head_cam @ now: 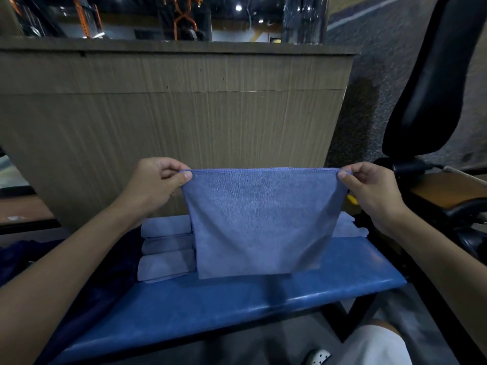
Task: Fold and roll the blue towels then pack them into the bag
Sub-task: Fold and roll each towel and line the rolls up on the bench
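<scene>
A blue towel (261, 222) hangs flat in the air above the blue padded bench (237, 306). My left hand (155, 183) pinches its upper left corner and my right hand (369, 188) pinches its upper right corner, stretching the top hem straight. Behind the hanging towel, three rolled blue towels (166, 246) lie side by side on the bench's left part. More blue towel cloth (347, 227) lies on the bench at the right, partly hidden. A dark blue bag (52, 262) slumps at the bench's left end, under my left forearm.
A wooden panel wall (184, 114) stands right behind the bench. Black gym equipment with a padded seat (432, 88) is at the right. A small yellow object (351, 199) peeks out below my right hand. My knee and shoe (319, 356) are at the bottom.
</scene>
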The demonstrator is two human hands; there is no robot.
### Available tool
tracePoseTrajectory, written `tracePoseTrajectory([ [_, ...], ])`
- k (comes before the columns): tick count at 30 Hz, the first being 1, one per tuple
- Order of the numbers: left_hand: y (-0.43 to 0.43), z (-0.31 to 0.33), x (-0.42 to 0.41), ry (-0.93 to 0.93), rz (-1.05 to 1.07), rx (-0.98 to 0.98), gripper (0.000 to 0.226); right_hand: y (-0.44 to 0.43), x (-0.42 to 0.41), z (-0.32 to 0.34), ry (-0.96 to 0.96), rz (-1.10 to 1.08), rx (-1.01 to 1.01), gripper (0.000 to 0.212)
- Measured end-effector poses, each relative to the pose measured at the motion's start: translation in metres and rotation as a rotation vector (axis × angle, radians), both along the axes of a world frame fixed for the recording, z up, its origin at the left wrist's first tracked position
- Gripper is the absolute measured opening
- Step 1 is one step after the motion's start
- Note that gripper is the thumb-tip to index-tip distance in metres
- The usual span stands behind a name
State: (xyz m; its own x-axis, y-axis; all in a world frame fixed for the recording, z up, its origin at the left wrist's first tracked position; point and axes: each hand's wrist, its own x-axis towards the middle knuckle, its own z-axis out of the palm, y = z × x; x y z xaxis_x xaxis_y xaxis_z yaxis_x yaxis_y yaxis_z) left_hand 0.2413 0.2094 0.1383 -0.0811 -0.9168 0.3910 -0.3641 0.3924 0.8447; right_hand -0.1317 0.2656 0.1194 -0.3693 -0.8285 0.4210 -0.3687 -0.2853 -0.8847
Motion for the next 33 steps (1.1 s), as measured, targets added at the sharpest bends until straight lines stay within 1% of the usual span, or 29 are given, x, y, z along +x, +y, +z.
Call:
tracePoseTrajectory([
  [3,0.002,0.001,-0.002,-0.022,0.01,-0.021,0.012,-0.003,-0.002,-0.002,0.036,-0.016,0.001,0.015],
  [6,0.005,0.003,-0.004,-0.009,0.016,-0.039,0.008,-0.005,-0.003,-0.002,0.073,-0.047,-0.013,0.017],
  [8,0.006,0.003,-0.004,-0.001,0.013,-0.048,0.009,-0.005,-0.003,-0.002,0.089,-0.05,-0.021,0.017],
  [13,0.007,0.006,-0.005,0.004,0.008,-0.039,0.006,-0.006,-0.003,0.0,0.071,-0.031,-0.038,0.012],
  [18,0.005,0.008,-0.003,0.001,0.007,-0.012,0.008,-0.006,-0.003,0.001,0.176,-0.03,0.009,0.011],
  [20,0.004,0.009,-0.003,-0.024,0.013,0.014,0.007,-0.006,-0.003,0.003,0.193,-0.039,0.011,0.009],
  [24,0.003,0.01,0.001,-0.054,0.005,0.092,0.011,-0.004,-0.006,0.004,0.189,-0.032,0.016,0.011],
  [29,0.006,0.01,0.003,0.012,-0.063,0.185,0.011,-0.001,-0.01,0.002,0.2,-0.024,0.027,0.011],
  [33,0.011,0.013,0.004,0.048,-0.135,0.309,0.015,0.006,-0.018,-0.003,0.169,0.024,0.055,0.011],
])
